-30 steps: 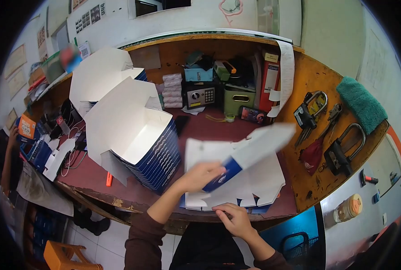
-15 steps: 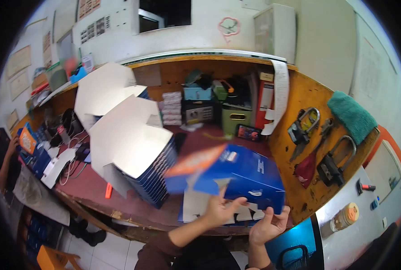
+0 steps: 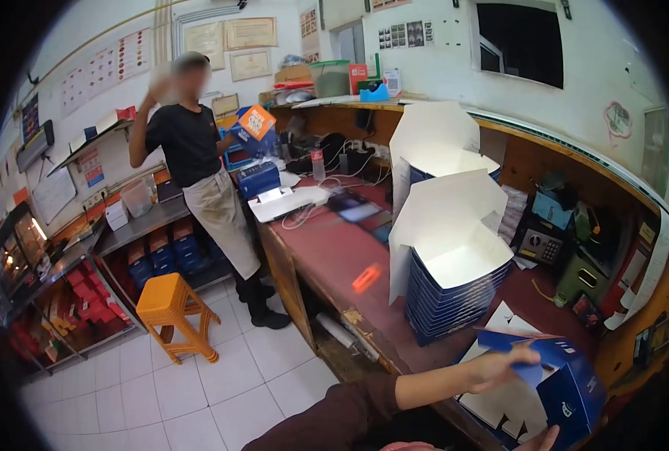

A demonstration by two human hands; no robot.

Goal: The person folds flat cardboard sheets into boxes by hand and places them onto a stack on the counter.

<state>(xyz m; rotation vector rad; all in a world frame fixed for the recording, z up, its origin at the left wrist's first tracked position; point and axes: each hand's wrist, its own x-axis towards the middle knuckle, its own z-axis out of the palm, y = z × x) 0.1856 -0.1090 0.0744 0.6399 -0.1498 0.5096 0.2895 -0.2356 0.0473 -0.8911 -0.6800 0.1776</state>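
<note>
A blue cardboard box (image 3: 571, 402) with white print lies tilted at the lower right. My left hand (image 3: 500, 368) has its fingers closed on a blue flap of this box. At the bottom edge of the view, my right hand (image 3: 541, 440) grips the box's lower side; most of that hand is cut off. Beneath the box lie flat white-and-blue card blanks (image 3: 492, 402) with cut-out notches. Beside my left hand stands a tall stack of nested open boxes (image 3: 455, 301), white inside and blue outside. A second stack (image 3: 440, 135) stands behind it.
A co-worker (image 3: 199, 143) stands at the far left of the table, holding a blue-and-orange box (image 3: 255, 128). An orange box cutter (image 3: 366, 278) lies on the dark red table (image 3: 312, 255). An orange stool (image 3: 173, 312) stands on the tiled floor. A safe (image 3: 541, 244) is at right.
My view has swung left, bringing the co-worker and stool into sight. The box's orange-topped flap, raised before, is now lowered and mostly turned from view. Both hands stay on the box.
</note>
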